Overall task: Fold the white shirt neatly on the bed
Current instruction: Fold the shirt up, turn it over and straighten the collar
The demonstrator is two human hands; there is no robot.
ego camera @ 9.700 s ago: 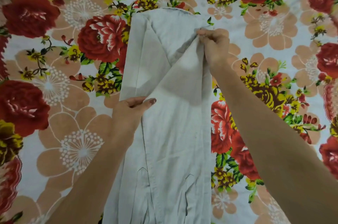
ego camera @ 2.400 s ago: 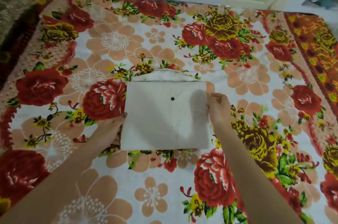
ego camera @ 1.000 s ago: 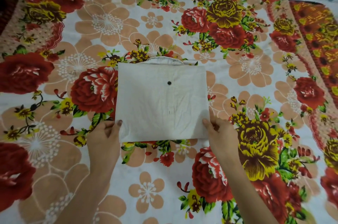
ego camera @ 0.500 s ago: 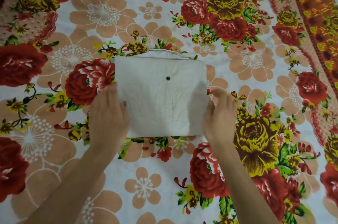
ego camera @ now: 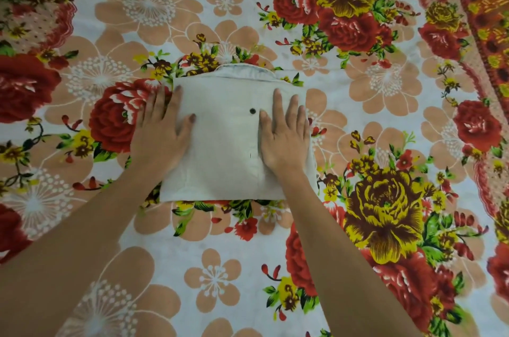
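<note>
The white shirt (ego camera: pixel 225 143) lies folded into a compact rectangle in the middle of the bed, its collar edge at the far side and one dark button showing on top. My left hand (ego camera: pixel 162 132) rests flat on the shirt's left edge, fingers spread, partly on the bedsheet. My right hand (ego camera: pixel 283 132) lies flat on the shirt's right half, fingers spread and pointing away from me. Neither hand grips the cloth.
A floral bedsheet (ego camera: pixel 220 267) with red, yellow and peach flowers covers the whole bed. Its orange patterned border (ego camera: pixel 484 19) runs along the right side. A strip of floor shows at the top right corner.
Both hands have slid from the shirt's near corners up onto its top surface and now lie flat on it. The view has moved closer.
</note>
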